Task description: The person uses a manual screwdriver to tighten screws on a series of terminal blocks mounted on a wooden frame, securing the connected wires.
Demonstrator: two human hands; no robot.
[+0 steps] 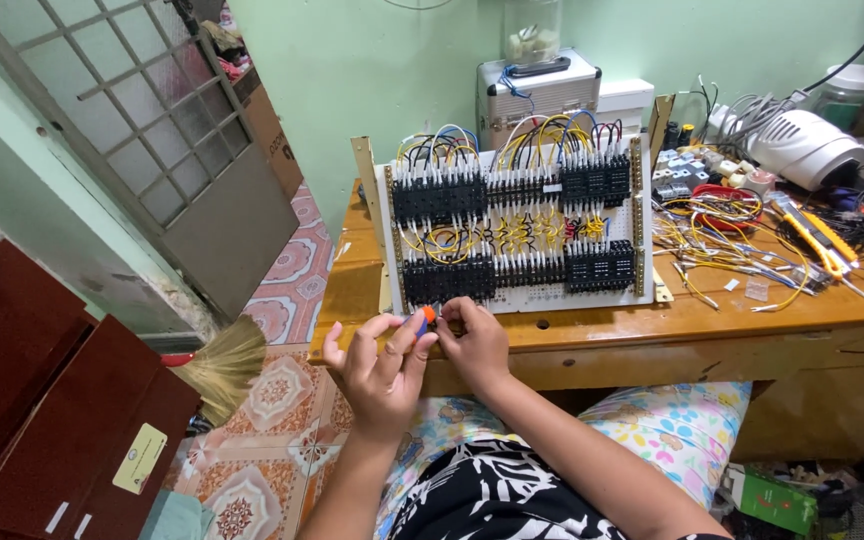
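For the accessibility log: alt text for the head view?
Both hands, left hand and right hand, pinch a small orange-and-blue tool at the front edge of a wooden table, below an upright wiring panel of black relay blocks and yellow wires.

The scene is lit evenly by soft daylight, seemingly from the barred window [142, 130] at the left — no hard shadows are cast. Straight lines are bent near the edges by the wide lens. Slight blur is seen on the hands.
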